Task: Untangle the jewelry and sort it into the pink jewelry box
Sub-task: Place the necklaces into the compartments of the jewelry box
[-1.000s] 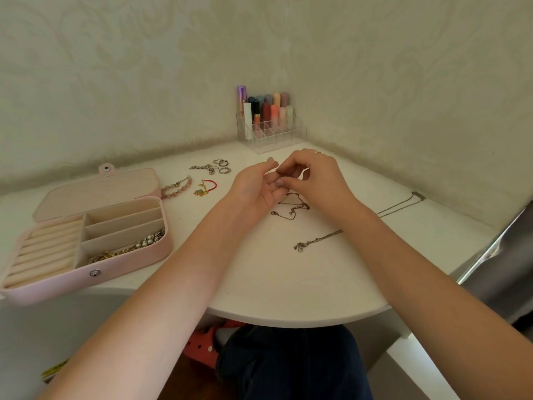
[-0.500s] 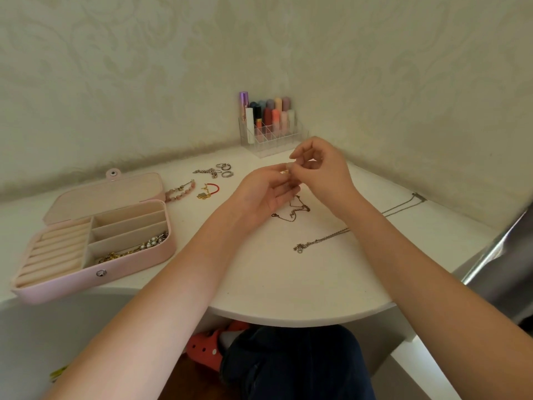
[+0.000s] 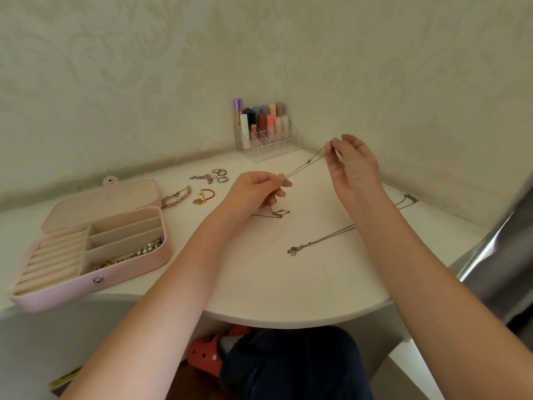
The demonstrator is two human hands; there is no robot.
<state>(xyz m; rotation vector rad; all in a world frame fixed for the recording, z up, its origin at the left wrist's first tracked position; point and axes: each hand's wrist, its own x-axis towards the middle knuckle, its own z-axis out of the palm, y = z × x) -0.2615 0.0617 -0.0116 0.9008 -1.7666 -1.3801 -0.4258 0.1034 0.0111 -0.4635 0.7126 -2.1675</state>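
A thin gold chain (image 3: 305, 164) is stretched taut above the table between both hands. My left hand (image 3: 256, 189) pinches its lower end at a small gold pendant. My right hand (image 3: 350, 166) pinches the upper end, raised near the wall corner. The pink jewelry box (image 3: 129, 269) lies open at the left, with a pearl and gold piece (image 3: 135, 254) in its front compartment. Another fine chain (image 3: 277, 212) lies under my left hand. A silver necklace (image 3: 317, 241) runs across the table under my right forearm.
A pink bead bracelet (image 3: 177, 197), a red cord bracelet with a gold charm (image 3: 204, 196), a silver chain piece (image 3: 202, 178) and rings (image 3: 220, 173) lie behind the box. A clear organiser of lipsticks (image 3: 264, 140) stands in the corner. The table edge (image 3: 288, 323) curves near my knees.
My hands have moved apart: the right hand rose up and to the right, the left stayed low, and the gold chain is now pulled straight between them.
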